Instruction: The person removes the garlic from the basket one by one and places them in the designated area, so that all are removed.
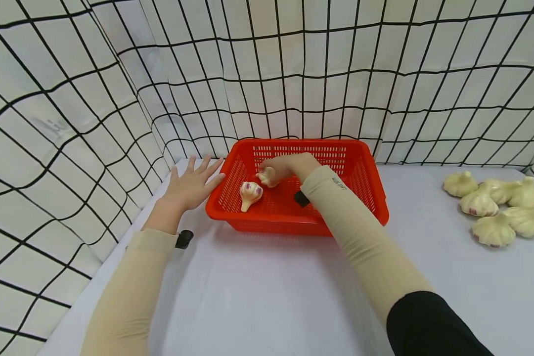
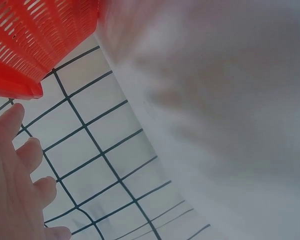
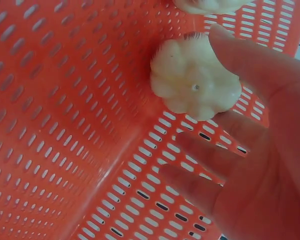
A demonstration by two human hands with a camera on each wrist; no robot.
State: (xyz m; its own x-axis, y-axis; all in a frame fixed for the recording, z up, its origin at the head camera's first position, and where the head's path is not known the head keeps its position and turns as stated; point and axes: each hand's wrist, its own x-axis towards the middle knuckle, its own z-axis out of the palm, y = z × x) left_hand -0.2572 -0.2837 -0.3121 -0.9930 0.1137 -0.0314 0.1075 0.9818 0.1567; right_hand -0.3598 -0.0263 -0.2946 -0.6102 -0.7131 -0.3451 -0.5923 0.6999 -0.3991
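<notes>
My right hand [image 1: 289, 165] reaches into a red plastic basket [image 1: 276, 226]. Between its thumb and index finger it pinches a pale garlic bulb [image 3: 195, 80], low over the slotted basket floor, while the other fingers [image 3: 200, 155] spread loosely. Another garlic bulb [image 1: 251, 192], purple-streaked with its stem toward me, lies at the left inside the basket. My left hand [image 1: 189, 185] is held beside the basket's left rim, fingers straight and spread, holding nothing. In the left wrist view one fingertip [image 2: 17, 112] comes right up to the basket rim.
Several garlic bulbs [image 1: 494, 230] lie in a cluster on the white table [image 1: 267, 296] at the far right. A black wire grid [image 1: 302, 76] over white panels stands behind the basket and along the left side.
</notes>
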